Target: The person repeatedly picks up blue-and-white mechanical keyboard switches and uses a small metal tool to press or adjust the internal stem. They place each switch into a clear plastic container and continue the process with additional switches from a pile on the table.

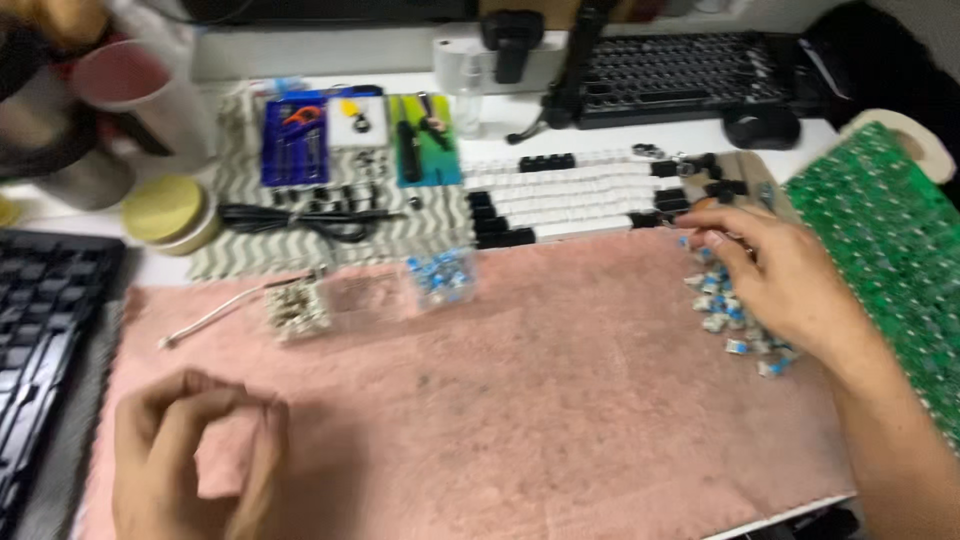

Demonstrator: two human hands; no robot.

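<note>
I am resting my left hand [195, 455] low on the pink mat [520, 400], fingers curled loosely together, pinching nothing I can see. Mid-mat, a clear box [372, 293] is holding some sorted switches. My right hand [775, 275] is reaching into the loose blue switches [735, 325], fingers spread over them; many are lying unsorted.

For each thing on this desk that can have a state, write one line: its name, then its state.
left hand, loosely curled over the pink mat, holding nothing visible
right hand, fingers down on the loose blue switches
clear box, holding blue switches; open or shut unclear
white and black keycaps, laid in rows
black cable, coiled
green circuit board, bare, lying flat
round tin, lid on
</note>
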